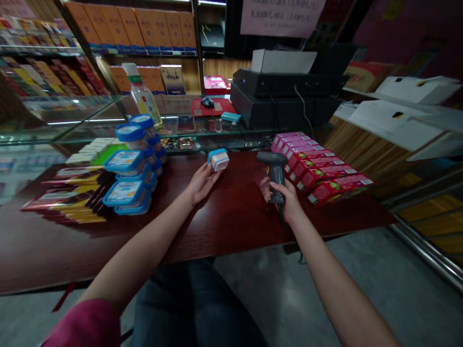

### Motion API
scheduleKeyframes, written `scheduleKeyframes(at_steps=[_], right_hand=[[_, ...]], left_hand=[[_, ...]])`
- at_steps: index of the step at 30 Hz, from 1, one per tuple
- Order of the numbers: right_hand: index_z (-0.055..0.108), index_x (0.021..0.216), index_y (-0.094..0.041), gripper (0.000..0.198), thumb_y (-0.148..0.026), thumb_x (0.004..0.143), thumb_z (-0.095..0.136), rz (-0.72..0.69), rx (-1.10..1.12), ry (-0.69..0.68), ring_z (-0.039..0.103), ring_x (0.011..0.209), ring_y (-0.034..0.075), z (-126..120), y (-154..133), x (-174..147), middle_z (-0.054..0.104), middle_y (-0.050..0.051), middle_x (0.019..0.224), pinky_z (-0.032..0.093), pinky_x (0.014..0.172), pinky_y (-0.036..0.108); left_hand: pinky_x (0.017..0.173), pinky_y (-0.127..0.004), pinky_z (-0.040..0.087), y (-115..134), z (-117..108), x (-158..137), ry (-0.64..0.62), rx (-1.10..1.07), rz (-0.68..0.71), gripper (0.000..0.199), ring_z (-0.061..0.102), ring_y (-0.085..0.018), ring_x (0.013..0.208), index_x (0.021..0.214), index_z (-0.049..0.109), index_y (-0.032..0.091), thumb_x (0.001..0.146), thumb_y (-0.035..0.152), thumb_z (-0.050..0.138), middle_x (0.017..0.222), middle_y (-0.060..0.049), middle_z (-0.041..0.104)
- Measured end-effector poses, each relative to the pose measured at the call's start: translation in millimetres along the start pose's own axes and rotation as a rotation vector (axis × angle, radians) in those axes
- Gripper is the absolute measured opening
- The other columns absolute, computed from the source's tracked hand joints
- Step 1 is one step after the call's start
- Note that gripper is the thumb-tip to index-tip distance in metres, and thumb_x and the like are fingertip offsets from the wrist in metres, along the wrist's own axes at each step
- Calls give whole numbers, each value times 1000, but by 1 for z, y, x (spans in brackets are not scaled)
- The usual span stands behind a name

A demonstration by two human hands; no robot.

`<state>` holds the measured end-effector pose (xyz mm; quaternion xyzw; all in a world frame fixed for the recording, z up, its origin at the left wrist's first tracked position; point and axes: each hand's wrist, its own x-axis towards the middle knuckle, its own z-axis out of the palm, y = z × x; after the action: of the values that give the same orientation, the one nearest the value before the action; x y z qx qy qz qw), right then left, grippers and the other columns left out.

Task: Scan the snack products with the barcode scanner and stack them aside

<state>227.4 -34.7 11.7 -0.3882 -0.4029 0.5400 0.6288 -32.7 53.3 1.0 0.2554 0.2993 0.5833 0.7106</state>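
My left hand [204, 182] is closed on a small plastic tub [219, 160] with a blue lid, tipped on its side just above the brown table. In my right hand [285, 200] is a dark grey barcode scanner [277, 173], gripped by its handle with its head pointing left towards the tub. The fingers wrap round the handle, and a cable hangs below it. Left of my left hand stand stacked blue-lidded tubs [125, 193], with round blue-lidded tubs [130, 135] behind them. Right of the scanner lies a row of red and pink boxes [329, 176].
Brown and yellow packets [72, 197] lie at the table's left. A clear bottle [142, 96] stands on the glass counter [90, 115] behind. Black machines [285, 101] sit at the back, beside a red mat [213, 107] with a mouse. White cartons [390, 118] are at right.
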Motion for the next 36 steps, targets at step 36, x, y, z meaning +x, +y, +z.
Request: scheduleKeyframes(at_steps=[36], right_hand=[[68,103,-22,32,-31,74,79,166,92,-295,40,45,7,115,33,-49,63,-1,82,33,36,23]], left_hand=[[116,-46,53,48,-43,-40,-41,-14,-23,41,68,-28,131,126,67,15,105,44,48,128,-14,75]])
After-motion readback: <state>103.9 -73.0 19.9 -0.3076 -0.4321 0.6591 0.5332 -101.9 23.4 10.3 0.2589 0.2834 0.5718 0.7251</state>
